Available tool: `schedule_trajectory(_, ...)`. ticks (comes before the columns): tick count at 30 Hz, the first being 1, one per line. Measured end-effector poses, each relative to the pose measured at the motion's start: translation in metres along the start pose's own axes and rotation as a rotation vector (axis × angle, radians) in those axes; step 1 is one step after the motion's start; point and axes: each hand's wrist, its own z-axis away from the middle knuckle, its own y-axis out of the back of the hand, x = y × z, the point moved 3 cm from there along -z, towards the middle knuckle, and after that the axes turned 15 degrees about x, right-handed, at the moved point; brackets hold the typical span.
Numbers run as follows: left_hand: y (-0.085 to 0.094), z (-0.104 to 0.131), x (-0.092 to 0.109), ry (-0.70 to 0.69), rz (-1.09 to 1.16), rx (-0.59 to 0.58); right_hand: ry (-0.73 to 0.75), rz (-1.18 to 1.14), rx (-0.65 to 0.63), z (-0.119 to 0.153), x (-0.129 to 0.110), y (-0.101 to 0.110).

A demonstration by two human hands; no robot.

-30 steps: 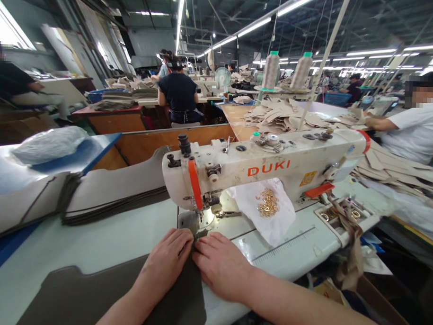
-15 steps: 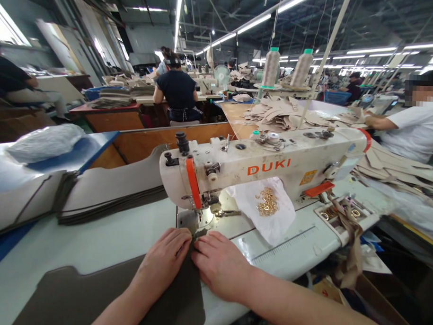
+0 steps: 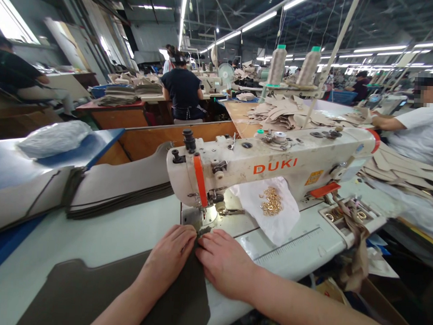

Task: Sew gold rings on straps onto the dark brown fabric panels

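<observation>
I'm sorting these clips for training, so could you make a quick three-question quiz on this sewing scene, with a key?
1. True or false: the left hand and right hand are at opposite ends of the dark sheet.

2. What lies on the white sheet by the sewing machine?
a) scissors
b) gold-coloured pieces
c) thread cones

3. How many tall, green-topped thread cones stand behind the machine?

Key:
1. False; the hands are close together, just in front of the machine's needle area.
2. b
3. Two
</observation>
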Motion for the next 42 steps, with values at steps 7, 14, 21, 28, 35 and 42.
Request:
schedule_trajectory(7, 0.001, 0.000, 0.000, 0.025, 0.007, 0.005, 0.006, 0.019, -0.020, -0.005, 0.001, 0.000)
schedule_trajectory(14, 0.003, 0.003, -0.001, 0.060, 0.022, -0.012, 0.023, 0.055, -0.043, -0.005, 0.001, -0.003)
schedule_trajectory(21, 0.009, 0.007, -0.002, 0.025, -0.035, -0.056, 0.017, 0.073, -0.064, -0.011, 0.000, -0.001)
schedule_trajectory(28, 0.009, 0.004, 0.004, -0.091, -0.073, -0.112, 0.042, 0.104, -0.040, -0.009, 0.001, -0.003)
schedule_trajectory(35, 0.004, 0.000, 0.002, -0.057, -0.044, -0.130, 0.151, 0.142, 0.015, -0.009, 0.012, -0.005)
schedule_trajectory(42, -0.009, -0.019, -0.001, -0.112, -0.055, -0.097, 0.125, 0.157, 0.011, -0.015, 0.033, -0.004)
